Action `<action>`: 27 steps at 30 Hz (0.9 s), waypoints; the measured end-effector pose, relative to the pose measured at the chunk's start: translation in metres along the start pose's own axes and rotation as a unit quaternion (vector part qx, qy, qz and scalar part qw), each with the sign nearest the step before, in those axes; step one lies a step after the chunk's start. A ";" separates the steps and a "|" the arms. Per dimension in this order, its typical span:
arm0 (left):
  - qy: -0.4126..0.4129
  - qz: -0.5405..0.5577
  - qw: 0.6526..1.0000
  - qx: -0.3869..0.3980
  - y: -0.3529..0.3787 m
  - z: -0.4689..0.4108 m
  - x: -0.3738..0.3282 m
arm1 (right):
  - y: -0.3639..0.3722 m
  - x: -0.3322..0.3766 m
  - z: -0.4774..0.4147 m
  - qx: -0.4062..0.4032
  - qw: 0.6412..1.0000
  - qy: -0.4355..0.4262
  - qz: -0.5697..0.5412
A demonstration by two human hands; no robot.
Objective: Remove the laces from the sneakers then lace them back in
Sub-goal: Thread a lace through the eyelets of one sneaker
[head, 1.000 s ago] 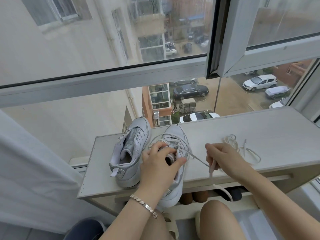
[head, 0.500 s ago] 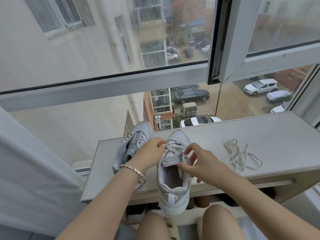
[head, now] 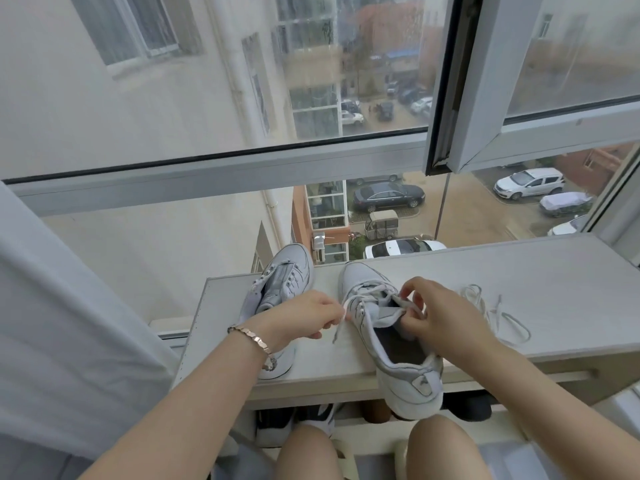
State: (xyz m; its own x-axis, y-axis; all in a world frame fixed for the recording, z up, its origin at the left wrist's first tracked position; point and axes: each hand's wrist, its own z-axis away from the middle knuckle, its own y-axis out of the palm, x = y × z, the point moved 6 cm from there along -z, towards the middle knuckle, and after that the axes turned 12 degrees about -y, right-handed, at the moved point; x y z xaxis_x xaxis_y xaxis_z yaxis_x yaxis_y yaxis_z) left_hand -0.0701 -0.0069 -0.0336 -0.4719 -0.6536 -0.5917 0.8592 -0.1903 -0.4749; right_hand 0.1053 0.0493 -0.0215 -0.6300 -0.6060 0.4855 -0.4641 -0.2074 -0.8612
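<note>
Since half a sec ago the L hand [head: 304,317] has drawn off leftward, pinching the lace [head: 340,330] end btwn thumb & fingers. R hand [head: 440,317] has shifted up, fingers curled, pinching the tongue [head: 388,310]. Sneaker [head: 372,327] sits at the front edge of the shelf top [head: 536,278], heel overhanging. 2nd sneaker [head: 287,282] is near the left edge, partly behind the L arm. Loose lace [head: 471,294] lies toward the right, untouched. Lace looks light, limp & flat, prob. drags at eyelets: grip near the stiff tip w/ the shoe steadied.
</note>
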 end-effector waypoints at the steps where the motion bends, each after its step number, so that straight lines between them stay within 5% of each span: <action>1: 0.002 0.009 1.000 0.000 0.000 0.000 0.000 | 0.001 0.000 0.000 -0.001 1.000 -0.004 0.002; 5: -0.005 0.141 0.989 0.040 0.009 0.000 -0.002 | 0.002 -0.002 0.001 -0.006 1.000 -0.005 0.004; 8: 0.008 0.346 0.937 0.038 0.000 0.012 -0.010 | 0.001 -0.004 0.003 -0.015 1.000 0.001 0.002; 13: 0.218 0.446 0.860 -0.118 -0.052 0.062 -0.037 | 0.002 -0.001 0.003 -0.033 0.999 0.009 0.013; 15: 0.234 0.459 0.848 -0.126 -0.061 0.069 -0.040 | 0.003 -0.001 0.003 -0.025 0.999 0.019 0.019; 18: 0.180 0.496 0.848 -0.056 -0.049 0.055 -0.035 | 0.002 0.004 0.004 -0.061 0.998 -0.003 0.027; 21: 0.126 0.591 0.794 0.055 -0.023 0.042 -0.033 | -0.006 0.036 0.004 -0.114 0.987 -0.088 -0.077; 24: 0.105 0.640 0.756 0.087 -0.006 0.035 -0.037 | 0.006 0.067 0.001 -0.005 0.966 -0.098 -0.238; 27: 0.103 0.677 0.720 0.113 0.000 0.034 -0.044 | 0.019 0.074 -0.002 0.040 0.969 -0.103 -0.220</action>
State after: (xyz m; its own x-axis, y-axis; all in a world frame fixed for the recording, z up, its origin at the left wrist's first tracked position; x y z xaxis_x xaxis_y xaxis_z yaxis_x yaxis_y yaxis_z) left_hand -0.0423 -0.0034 0.0143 0.8296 -0.2333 -0.5073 0.5578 0.3899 0.7327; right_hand 0.0487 0.0021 -0.0016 -0.2399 -0.5838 0.7756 -0.6052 -0.5348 -0.5897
